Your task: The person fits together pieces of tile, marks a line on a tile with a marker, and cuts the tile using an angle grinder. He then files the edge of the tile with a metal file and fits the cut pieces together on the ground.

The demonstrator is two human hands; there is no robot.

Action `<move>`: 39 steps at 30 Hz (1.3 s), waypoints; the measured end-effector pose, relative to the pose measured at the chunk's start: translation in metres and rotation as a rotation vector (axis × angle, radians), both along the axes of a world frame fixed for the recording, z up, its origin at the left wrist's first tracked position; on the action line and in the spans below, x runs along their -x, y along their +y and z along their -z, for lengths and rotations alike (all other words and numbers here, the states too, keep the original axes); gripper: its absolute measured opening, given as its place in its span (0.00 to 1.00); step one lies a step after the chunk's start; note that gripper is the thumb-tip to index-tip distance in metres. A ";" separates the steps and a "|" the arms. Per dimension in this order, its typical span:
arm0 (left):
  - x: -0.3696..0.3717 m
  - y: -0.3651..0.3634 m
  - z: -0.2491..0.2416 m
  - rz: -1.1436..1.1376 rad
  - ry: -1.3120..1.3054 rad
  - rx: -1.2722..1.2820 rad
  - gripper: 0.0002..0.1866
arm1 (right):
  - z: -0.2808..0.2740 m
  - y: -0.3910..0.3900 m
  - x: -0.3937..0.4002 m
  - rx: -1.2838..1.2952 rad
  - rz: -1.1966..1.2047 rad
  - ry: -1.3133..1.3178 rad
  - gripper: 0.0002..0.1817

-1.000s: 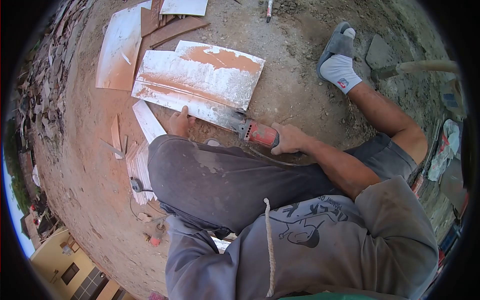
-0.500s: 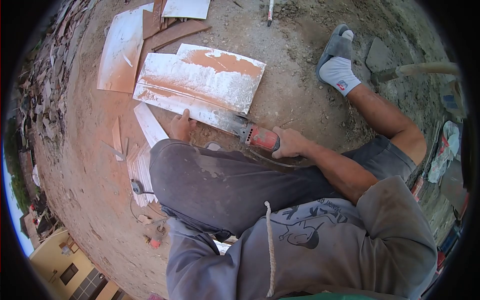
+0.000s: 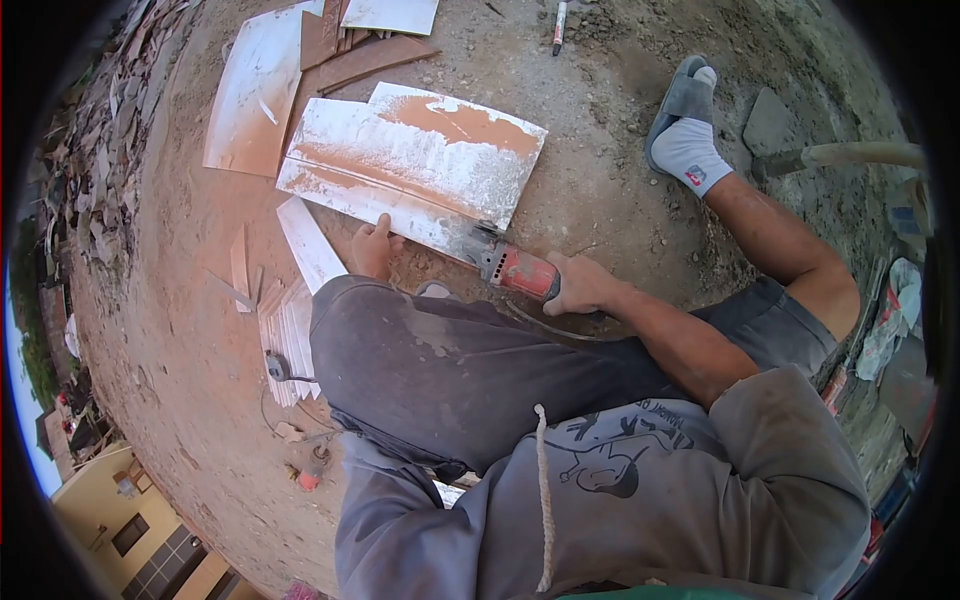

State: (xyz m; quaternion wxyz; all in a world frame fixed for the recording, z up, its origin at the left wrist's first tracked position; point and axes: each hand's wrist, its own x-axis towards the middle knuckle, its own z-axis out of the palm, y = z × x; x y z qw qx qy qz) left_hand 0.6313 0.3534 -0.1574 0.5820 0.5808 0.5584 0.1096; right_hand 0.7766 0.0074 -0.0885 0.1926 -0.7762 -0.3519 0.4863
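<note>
My right hand (image 3: 583, 284) is wrapped around the rear of a red and grey angle grinder (image 3: 525, 273). The grinder's head rests at the near edge of a white-coated, reddish-brown tile (image 3: 440, 150), toward its right end. A groove-like line runs lengthwise across this tile. At the same near edge, further left, my left hand (image 3: 375, 250) grips the tile, thumb on the edge and fingers partly under it. The grinder's disc is hard to make out. A cord (image 3: 550, 322) trails from the grinder past my leg.
More tiles (image 3: 255, 90) and brown offcuts (image 3: 375, 62) lie at the upper left. White strips (image 3: 285, 340) are stacked beside my knee, with a small round grey item (image 3: 277, 367) on them. A marker (image 3: 560, 28) lies on the dirt. My sandalled foot (image 3: 690, 120) is at right.
The view has shifted slightly, moving the scene rightward. The grinder sits a little further left along the tile's edge. More of my left fingers shows below the edge.
</note>
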 end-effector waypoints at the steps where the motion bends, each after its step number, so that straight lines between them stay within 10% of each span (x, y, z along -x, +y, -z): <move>1: -0.001 -0.001 -0.001 -0.002 -0.002 -0.002 0.16 | -0.001 0.002 0.000 -0.005 0.000 -0.005 0.36; 39: -0.001 -0.005 -0.012 0.022 0.041 -0.010 0.16 | 0.006 0.034 -0.002 -0.023 -0.008 0.031 0.39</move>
